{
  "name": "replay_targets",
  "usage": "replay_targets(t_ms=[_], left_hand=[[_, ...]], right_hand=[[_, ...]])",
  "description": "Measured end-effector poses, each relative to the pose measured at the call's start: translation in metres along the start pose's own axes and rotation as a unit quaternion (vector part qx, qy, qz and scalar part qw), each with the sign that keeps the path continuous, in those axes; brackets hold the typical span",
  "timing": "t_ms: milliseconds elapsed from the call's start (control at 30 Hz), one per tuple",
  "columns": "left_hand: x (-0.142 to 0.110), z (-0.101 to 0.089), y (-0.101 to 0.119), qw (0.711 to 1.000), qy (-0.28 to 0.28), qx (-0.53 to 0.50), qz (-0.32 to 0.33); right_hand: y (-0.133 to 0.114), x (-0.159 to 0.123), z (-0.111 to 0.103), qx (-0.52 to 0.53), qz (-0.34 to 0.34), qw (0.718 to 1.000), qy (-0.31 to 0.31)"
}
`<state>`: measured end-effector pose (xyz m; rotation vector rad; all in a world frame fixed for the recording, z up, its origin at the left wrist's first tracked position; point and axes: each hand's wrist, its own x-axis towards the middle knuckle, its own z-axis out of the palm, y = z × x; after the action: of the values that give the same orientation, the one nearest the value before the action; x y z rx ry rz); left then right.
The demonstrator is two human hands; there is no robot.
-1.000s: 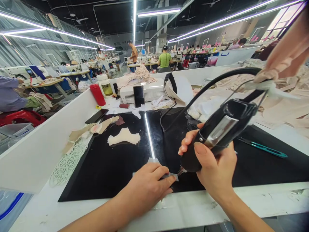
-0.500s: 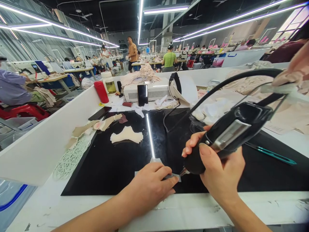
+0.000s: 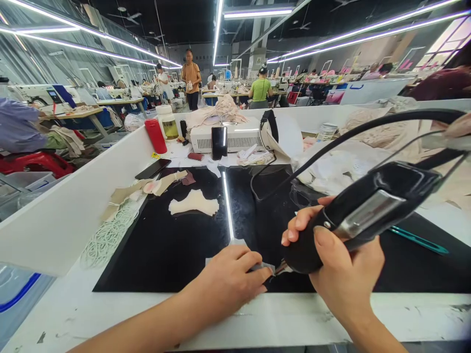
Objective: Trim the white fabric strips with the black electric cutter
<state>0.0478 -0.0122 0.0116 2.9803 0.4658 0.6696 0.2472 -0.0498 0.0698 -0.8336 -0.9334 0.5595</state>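
Observation:
My left hand (image 3: 237, 269) presses down on a small greyish, see-through piece of sheet material (image 3: 239, 242), whose edges stick out past the fingers; the rest is hidden beneath the palm. My right hand (image 3: 342, 260) is wrapped round a black, corded hand-held power tool that looks like a hot knife cutter (image 3: 382, 206). Its forked metal tip (image 3: 284, 267) points left and down, at the right edge of the grey piece, close by my left fingertips. Both hands are over the black mat (image 3: 165, 260).
On the mat lie a cream, bone-shaped stack of fabric (image 3: 194, 202) and teal tweezers (image 3: 419, 239). A cord tangle (image 3: 108, 240), black phone (image 3: 152, 168), red bottle (image 3: 155, 136), white machine (image 3: 231, 136) and upright phone (image 3: 219, 143) surround it. The tool's thick cable (image 3: 353, 135) arches rightward.
My right hand and the tool have shifted slightly right, and the tool lies at a lower slant. My left hand stays put. A standing person in the background has moved left and turned.

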Motion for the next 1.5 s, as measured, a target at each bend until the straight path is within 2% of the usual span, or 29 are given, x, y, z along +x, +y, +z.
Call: replay_targets(t_ms=[133,267,333,433,533,667,833,1000,1267,1500], left_hand=[[0.0,0.001,0.0,1.0,-0.005,-0.01,0.0],[-0.006,-0.014,-0.005,0.999,0.013,-0.045,-0.011],[-0.015,-0.028,-0.012,0.997,0.019,-0.056,-0.048],[-0.034,-0.046,-0.022,0.988,-0.001,-0.062,-0.139],[-0.054,-0.055,-0.026,0.975,-0.013,-0.068,-0.212],[-0.066,-0.05,-0.022,0.967,0.001,-0.077,-0.243],[-0.062,-0.043,-0.018,0.962,0.038,-0.097,-0.252],[-0.063,-0.043,-0.018,0.959,0.042,-0.124,-0.253],[-0.067,-0.039,-0.02,0.948,0.046,-0.173,-0.262],[-0.066,-0.044,-0.021,0.921,0.088,-0.222,-0.307]], right_hand=[[-0.003,0.005,-0.002,0.008,0.013,1.0,-0.009],[-0.011,0.009,0.002,0.008,0.018,1.0,-0.012],[-0.013,0.009,0.007,-0.004,0.028,0.999,-0.019],[-0.011,0.005,0.02,-0.005,0.048,0.999,-0.024],[-0.003,-0.001,0.037,0.015,0.062,0.997,-0.033],[0.006,-0.006,0.056,0.044,0.063,0.996,-0.049],[0.011,-0.01,0.071,0.06,0.066,0.994,-0.061],[0.016,-0.012,0.083,0.063,0.047,0.994,-0.071],[0.023,-0.015,0.091,0.078,0.05,0.992,-0.082],[0.026,-0.017,0.094,0.076,0.043,0.992,-0.089]])
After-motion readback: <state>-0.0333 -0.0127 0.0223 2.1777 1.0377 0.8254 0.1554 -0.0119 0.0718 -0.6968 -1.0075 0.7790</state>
